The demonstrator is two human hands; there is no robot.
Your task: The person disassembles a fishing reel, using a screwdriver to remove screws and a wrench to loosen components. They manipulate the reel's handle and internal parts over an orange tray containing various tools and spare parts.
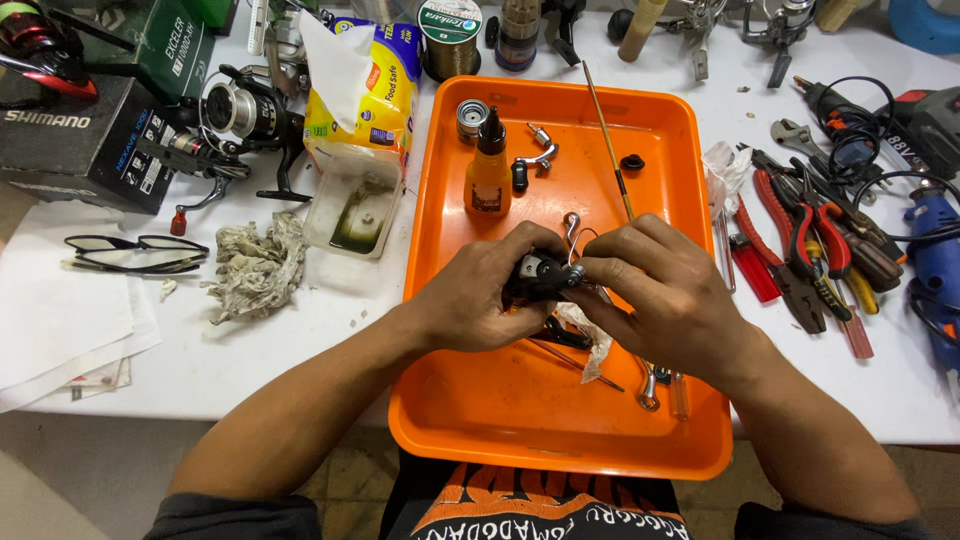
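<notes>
Black reel part point(540, 275), clasped between both hands' fingers point(600, 268)

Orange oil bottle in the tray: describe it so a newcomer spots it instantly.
Find the orange tray in the middle of the white table. In its far left part, beyond the left hand, stands a small orange bottle. It alone is upright there, with a dark pointed cap, beside a short metal cylinder.

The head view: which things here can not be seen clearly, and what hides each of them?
- Black reel part, head view: mostly covered by left hand and right hand; its shape is unclear.
- Spanner, head view: its upper end lies under the right hand.
- Blue power tool, head view: cut off by the right edge.
- Small parts in the orange tray: too small to identify.
</notes>
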